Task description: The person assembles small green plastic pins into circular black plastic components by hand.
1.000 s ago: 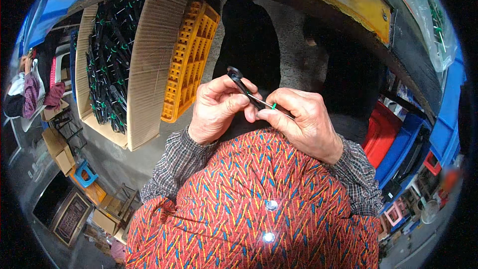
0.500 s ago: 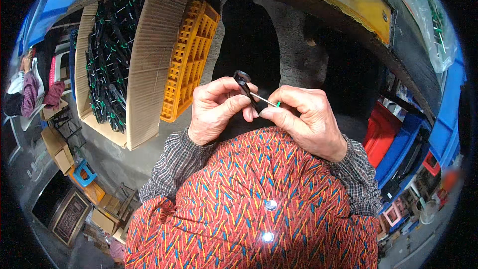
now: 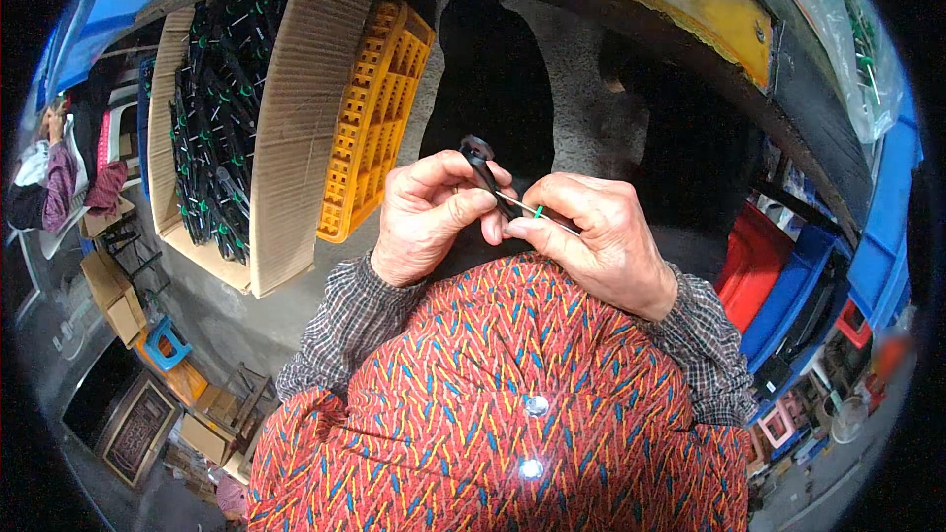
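My left hand pinches a slim black plastic part with a wide round end, tilted with that end up and away from me. In the fingertips of my right hand is a thin metal rod with a small green piece on it. The rod's tip meets the lower part of the black piece; whether it is inside is hidden by my fingers. Both hands are close together above my lap, over a red patterned apron.
On the left, a cardboard box holds many similar black parts with green pieces and metal rods. A yellow plastic crate leans beside it. The worktable edge curves across the front. Red and blue bins stand at right.
My right hand has shifted slightly left, bringing the rod and its green piece closer to the black part. The left hand has hardly moved.
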Demonstrator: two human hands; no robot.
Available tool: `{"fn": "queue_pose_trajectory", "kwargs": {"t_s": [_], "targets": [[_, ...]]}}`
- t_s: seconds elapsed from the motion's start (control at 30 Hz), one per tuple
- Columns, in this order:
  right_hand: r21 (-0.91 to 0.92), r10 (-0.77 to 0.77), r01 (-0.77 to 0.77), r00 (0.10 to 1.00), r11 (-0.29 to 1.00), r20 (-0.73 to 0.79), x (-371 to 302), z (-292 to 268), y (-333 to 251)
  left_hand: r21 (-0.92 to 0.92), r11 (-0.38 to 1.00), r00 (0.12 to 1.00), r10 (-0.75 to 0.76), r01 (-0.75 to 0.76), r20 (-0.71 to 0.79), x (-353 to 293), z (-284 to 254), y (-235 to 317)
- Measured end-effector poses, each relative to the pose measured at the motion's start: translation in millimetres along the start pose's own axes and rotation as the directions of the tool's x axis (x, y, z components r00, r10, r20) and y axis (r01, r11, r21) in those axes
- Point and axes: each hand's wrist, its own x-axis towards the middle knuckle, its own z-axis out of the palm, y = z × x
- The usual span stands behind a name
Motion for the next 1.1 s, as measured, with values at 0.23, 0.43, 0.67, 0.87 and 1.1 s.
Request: {"fn": "queue_pose_trajectory", "kwargs": {"t_s": [0.23,0.43,0.67,0.87,1.1], "targets": [[0.143,0.112,-0.112,0.994,0.983,0.01,0,0,-4,0.083,0.996,0.999,0.044,-0.044,0.002,-1,1,1],[0.167,0.107,-0.103,0.994,0.98,-0.011,-2,0,-6,0.127,0.987,0.995,0.103,-0.103,0.004,-3,3,2],[0.102,0.054,-0.047,0.996,0.994,-0.068,-5,-1,-8,0.347,0.908,0.972,0.226,-0.234,0.064,-2,1,1],[0.054,-0.034,0.036,0.999,0.998,-0.041,-6,-3,-4,0.397,0.889,0.973,0.22,-0.229,0.068,-1,3,5],[0.004,-0.052,0.052,0.999,0.999,0.005,-5,-11,-9,0.507,0.815,0.959,0.258,-0.281,0.117,-2,5,5]]}}
